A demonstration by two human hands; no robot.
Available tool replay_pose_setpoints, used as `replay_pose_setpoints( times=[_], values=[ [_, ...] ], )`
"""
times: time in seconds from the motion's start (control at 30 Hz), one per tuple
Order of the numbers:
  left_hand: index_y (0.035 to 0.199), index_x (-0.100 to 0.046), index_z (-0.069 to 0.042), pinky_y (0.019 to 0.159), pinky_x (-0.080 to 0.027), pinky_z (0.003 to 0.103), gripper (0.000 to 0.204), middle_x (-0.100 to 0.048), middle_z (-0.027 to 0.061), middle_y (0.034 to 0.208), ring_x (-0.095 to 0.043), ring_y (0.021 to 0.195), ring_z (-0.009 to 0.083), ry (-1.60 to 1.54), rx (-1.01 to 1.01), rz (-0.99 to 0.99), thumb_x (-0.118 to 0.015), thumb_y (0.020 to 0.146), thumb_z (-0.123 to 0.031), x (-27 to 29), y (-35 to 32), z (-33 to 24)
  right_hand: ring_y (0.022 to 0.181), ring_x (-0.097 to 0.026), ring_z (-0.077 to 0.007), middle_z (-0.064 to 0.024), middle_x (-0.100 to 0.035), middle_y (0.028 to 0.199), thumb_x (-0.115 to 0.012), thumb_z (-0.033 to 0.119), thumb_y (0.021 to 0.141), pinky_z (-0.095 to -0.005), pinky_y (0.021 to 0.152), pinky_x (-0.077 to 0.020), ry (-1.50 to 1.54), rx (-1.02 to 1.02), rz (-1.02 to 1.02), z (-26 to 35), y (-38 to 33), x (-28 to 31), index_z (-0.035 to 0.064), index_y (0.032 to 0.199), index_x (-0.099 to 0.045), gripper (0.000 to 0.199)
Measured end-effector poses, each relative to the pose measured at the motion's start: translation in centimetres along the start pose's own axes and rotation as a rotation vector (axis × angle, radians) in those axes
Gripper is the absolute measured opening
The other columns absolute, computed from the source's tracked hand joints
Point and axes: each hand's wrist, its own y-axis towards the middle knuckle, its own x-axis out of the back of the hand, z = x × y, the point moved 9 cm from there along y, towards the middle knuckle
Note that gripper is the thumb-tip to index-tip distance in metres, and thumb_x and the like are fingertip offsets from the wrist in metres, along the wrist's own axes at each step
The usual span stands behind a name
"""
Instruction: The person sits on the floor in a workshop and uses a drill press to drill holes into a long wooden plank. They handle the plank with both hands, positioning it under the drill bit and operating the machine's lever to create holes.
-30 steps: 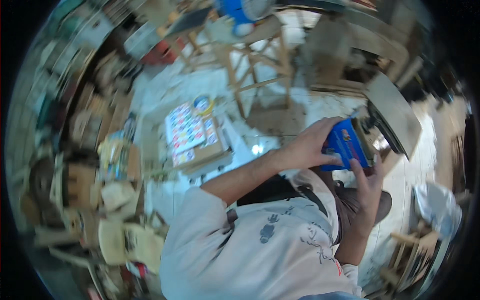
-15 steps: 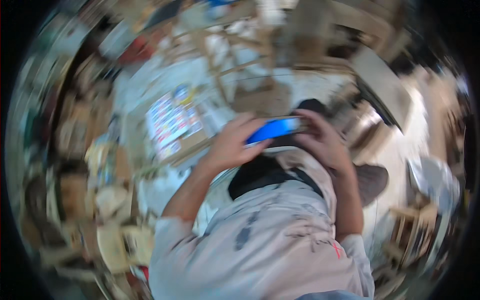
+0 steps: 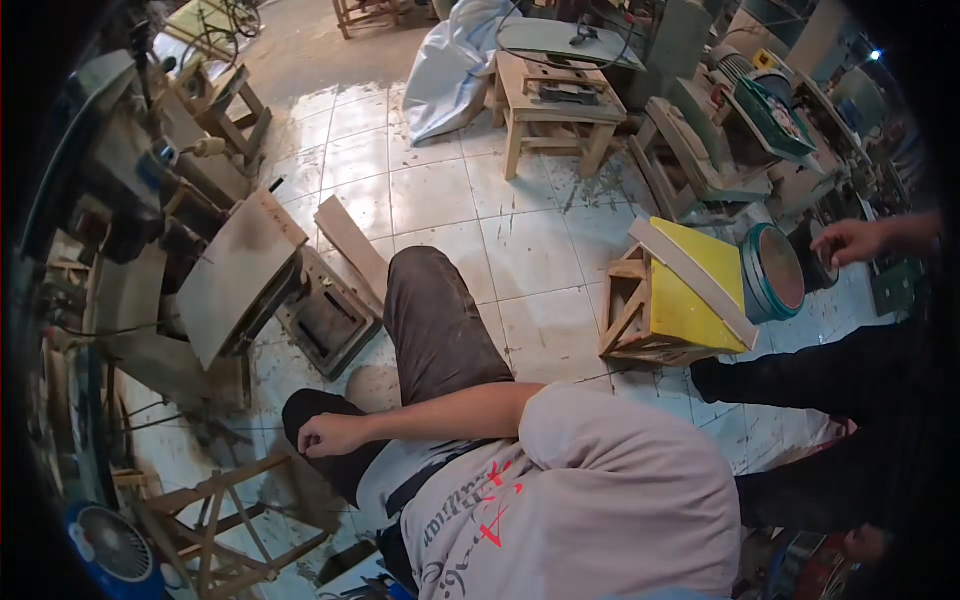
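My right hand (image 3: 332, 436) lies on my dark-trousered leg (image 3: 330, 410), its forearm stretched across from the pale printed shirt (image 3: 620, 480). Its fingers look curled in, and no object shows in them. Out of view is my left hand, and the blue-screened phone is not seen either. Beyond my raised knee (image 3: 425, 285) stands a tilted flat board (image 3: 240, 270) on a machine, with a narrow plank (image 3: 350, 240) beside it.
At right, a plank (image 3: 695, 280) lies on a yellow-topped wooden stool (image 3: 700, 320), near a round bucket (image 3: 778, 268). Another person's hand (image 3: 850, 242) and dark trousers (image 3: 850, 380) are there. Farther off are a white sack (image 3: 445, 85) and wooden table (image 3: 565, 125); a blue fan (image 3: 112, 540) stands lower left.
The view has swung right to another part of the workshop. Both hands were on the phone before; my right hand is now off it and rests on my leg.
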Motion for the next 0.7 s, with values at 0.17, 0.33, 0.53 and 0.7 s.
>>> replay_pose_setpoints(
  times=[0.17, 0.33, 0.53, 0.7],
  values=[
    [0.147, -0.048, -0.009, 0.086, -0.047, 0.050, 0.073, -0.054, 0.0281, 0.118, -0.056, 0.102, 0.0452, 0.085, 0.113, -0.057, -0.066, 0.079, -0.026, -4.6, -3.4, 2.8, 0.086, -0.071, -0.0185, -0.0117, -0.074, 0.094, -0.067, 0.020, 0.089, -0.0351, 0.078, -0.0566, 0.035, -0.103, -0.159, -5.3, -1.1, 3.3, 0.0000, 0.105, -0.071, 0.026],
    [0.149, -0.048, -0.015, 0.082, -0.049, 0.047, 0.080, -0.055, 0.0236, 0.114, -0.058, 0.097, 0.0414, 0.102, 0.245, -0.087, -0.071, 0.072, -0.015, -4.6, -8.5, 4.1, 0.079, -0.069, -0.0151, -0.0101, -0.073, 0.093, -0.061, 0.015, 0.096, -0.0300, 0.071, -0.0555, 0.122, -0.294, -0.208, -8.4, -1.8, 5.6, -0.0012, 0.110, -0.070, 0.023],
    [0.146, -0.051, -0.015, 0.085, -0.047, 0.049, 0.079, -0.055, 0.0234, 0.111, -0.057, 0.099, 0.0400, -0.017, 0.266, -0.068, -0.072, 0.069, -0.009, -3.8, -8.7, 2.2, 0.082, -0.066, -0.0128, -0.0085, -0.071, 0.097, -0.061, 0.018, 0.098, -0.0263, 0.072, -0.0534, 0.180, -0.363, -0.131, -9.7, -1.7, 4.7, 0.0000, 0.114, -0.067, 0.025],
    [0.139, -0.057, -0.014, 0.088, -0.047, 0.050, 0.069, -0.054, 0.0224, 0.118, -0.056, 0.102, 0.0395, -0.095, 0.331, -0.024, -0.073, 0.072, -0.011, -1.6, -8.9, -0.3, 0.086, -0.066, -0.0132, -0.0094, -0.071, 0.103, -0.061, 0.025, 0.100, -0.0267, 0.075, -0.0528, 0.261, -0.396, -0.115, -9.6, -1.8, 5.2, 0.0021, 0.119, -0.066, 0.030]
  ],
)
